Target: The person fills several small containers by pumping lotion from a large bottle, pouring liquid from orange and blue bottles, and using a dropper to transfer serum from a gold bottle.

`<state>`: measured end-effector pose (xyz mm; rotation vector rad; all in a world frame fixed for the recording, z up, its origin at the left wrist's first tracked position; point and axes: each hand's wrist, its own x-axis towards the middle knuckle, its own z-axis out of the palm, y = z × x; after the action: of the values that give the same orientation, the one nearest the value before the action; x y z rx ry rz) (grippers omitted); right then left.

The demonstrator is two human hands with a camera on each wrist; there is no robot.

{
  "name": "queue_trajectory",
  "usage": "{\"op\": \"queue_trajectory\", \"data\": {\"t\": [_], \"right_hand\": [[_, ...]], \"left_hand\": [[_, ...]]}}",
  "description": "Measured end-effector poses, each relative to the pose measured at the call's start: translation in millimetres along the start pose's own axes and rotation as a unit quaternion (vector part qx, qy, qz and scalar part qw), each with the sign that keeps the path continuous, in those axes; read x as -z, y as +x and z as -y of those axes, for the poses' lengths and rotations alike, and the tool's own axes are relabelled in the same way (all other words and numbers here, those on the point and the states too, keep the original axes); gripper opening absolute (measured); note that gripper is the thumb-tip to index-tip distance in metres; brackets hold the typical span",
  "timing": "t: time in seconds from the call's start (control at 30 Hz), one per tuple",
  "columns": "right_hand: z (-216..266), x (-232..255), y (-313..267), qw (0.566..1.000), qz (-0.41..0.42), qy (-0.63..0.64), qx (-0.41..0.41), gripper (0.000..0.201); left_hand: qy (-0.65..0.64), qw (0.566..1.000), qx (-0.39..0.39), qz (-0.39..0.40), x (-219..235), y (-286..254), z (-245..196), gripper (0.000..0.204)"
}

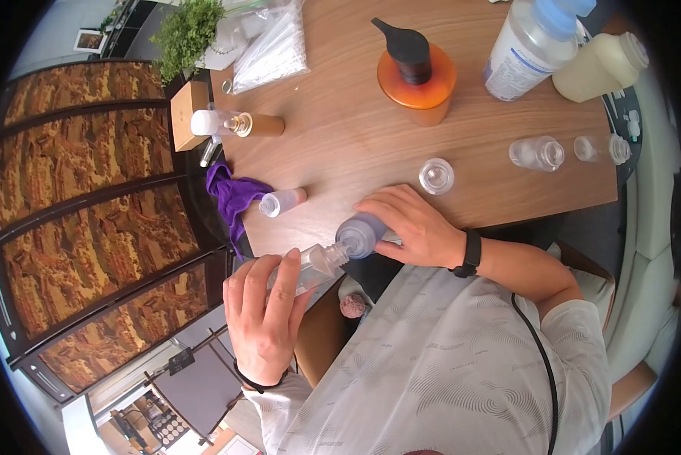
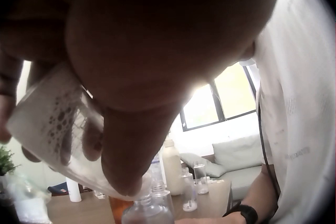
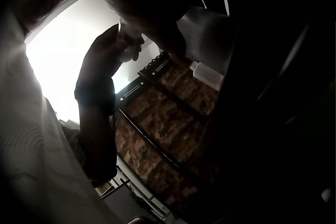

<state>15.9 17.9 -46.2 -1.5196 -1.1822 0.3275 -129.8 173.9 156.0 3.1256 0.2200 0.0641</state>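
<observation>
My left hand (image 1: 265,311) has its fingers curled round a clear bottle (image 1: 319,265), tilted with its neck at the mouth of a bluish translucent bottle (image 1: 362,232). My right hand (image 1: 422,227) grips that bluish bottle near the table's front edge. In the left wrist view, bubbles or droplets show in the tilted bottle (image 2: 58,124), above the bluish bottle (image 2: 147,212). Dark shadow hides most of my right hand's grip in the right wrist view, where my left hand (image 3: 105,53) is a silhouette. Whether liquid is flowing, I cannot tell.
A small bottle (image 1: 281,202) lies or stands left on the wooden table (image 1: 340,114), beside a purple cloth (image 1: 234,193). Beyond my right hand are a clear round piece (image 1: 436,176) and small clear bottles (image 1: 536,153). An orange pump bottle (image 1: 418,80) and larger bottles (image 1: 519,57) stand farther back.
</observation>
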Motion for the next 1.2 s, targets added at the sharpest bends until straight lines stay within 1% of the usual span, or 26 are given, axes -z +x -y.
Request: {"op": "queue_trajectory", "data": {"t": [0.17,0.47,0.57,0.77,1.07,1.17,1.2], "right_hand": [[-0.8,-0.8,-0.4,1.0,0.0,0.0,0.002,0.07],[-1.6,-3.1,-2.2,1.0,-0.015,0.013,0.002,0.071],[-2.3,-4.1,-2.9,1.0,-0.014,0.011,0.002,0.072],[-3.0,-5.3,-3.8,1.0,-0.016,0.011,0.003,0.073],[-2.7,-6.1,-4.7,1.0,-0.015,0.005,0.002,0.076],[-2.6,-6.0,-4.6,1.0,-0.015,0.004,0.002,0.076],[-2.5,-6.0,-4.6,1.0,-0.016,0.004,0.002,0.076]], "left_hand": [[0.019,1.0,-0.012,0.004,4.2,2.2,-2.3,0.06],[0.069,0.997,-0.025,0.038,17.6,11.9,-12.1,0.057],[0.088,0.994,-0.043,0.046,21.5,15.4,-13.0,0.057],[0.115,0.989,-0.067,0.066,28.3,20.1,-16.3,0.057],[0.149,0.982,-0.077,0.083,33.5,24.8,-23.0,0.059],[0.181,0.974,-0.106,0.089,35.3,26.9,-21.7,0.045],[0.183,0.973,-0.107,0.09,35.7,27.5,-22.2,0.044]]}}
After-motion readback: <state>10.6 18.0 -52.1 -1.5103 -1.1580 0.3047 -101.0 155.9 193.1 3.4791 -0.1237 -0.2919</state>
